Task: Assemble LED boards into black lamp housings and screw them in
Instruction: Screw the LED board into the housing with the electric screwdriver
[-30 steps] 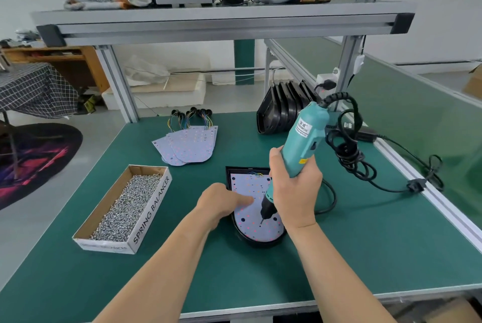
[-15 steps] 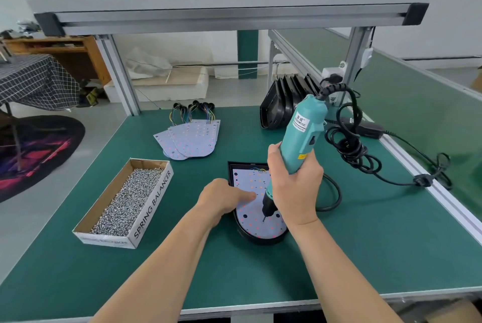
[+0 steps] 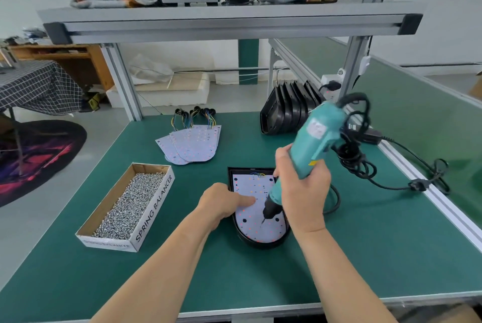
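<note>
White board [image 3: 254, 184] under left fingers [image 3: 245, 201], screwdriver [image 3: 313, 145] gripped

On my feed the green-topped bench [image 3: 365, 244] is my anchor. An aluminium-framed shelf [image 3: 229, 22] spans above its far edge. Beyond the bench I see a plain white wall [image 3: 443, 9] and white foam blocks [image 3: 167, 90] on the grey floor [image 3: 39, 231]. Left of the bench lie a dark rug [image 3: 39, 155], a checked-cloth table [image 3: 34, 87] and a wooden desk [image 3: 78, 61]. The light is soft and even.

The right hand [image 3: 305, 197] hides the right edge of the LED board [image 3: 247, 187]. The teal screwdriver [image 3: 315, 140] is motion-blurred along its upper body. What lies under its bit is too small to tell.
</note>
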Action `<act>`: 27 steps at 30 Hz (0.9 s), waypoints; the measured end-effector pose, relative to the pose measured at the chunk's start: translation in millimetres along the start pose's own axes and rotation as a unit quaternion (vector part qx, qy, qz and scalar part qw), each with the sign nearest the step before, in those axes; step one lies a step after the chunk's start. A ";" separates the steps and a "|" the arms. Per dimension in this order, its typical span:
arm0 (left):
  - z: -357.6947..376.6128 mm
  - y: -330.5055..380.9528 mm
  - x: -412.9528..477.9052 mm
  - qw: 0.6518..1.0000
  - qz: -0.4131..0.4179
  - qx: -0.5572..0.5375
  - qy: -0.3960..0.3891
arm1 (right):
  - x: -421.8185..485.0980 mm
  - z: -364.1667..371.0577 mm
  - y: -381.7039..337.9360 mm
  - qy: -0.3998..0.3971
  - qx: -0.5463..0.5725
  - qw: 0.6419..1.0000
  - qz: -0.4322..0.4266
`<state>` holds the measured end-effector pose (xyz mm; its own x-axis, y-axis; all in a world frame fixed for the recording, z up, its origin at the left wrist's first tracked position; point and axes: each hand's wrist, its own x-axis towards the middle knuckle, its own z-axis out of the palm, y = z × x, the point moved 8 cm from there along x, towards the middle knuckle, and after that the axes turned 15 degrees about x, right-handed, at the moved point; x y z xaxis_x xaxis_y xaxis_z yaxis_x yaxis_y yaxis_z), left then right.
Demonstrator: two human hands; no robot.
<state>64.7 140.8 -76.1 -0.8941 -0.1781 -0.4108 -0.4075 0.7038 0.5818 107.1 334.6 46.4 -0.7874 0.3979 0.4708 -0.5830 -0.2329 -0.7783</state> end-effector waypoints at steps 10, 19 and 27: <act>-26.1 -16.6 -23.4 0.998 -0.017 -0.036 0.051 | 15.8 -51.1 5.2 0.167 0.083 0.980 0.070; -38.6 -50.3 -48.4 0.886 0.005 -0.463 0.006 | -9.4 -51.7 8.1 0.227 0.106 0.964 0.085; -18.1 -26.2 -77.1 0.843 0.037 -0.532 -0.073 | -22.7 -40.1 -6.5 0.241 0.147 0.955 0.091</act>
<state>141.0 123.7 -46.9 -0.9233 -0.0192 -0.3836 -0.3580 -0.3191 0.8775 136.8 362.6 24.2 -0.7391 0.6725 0.0378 -0.5318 -0.5481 -0.6456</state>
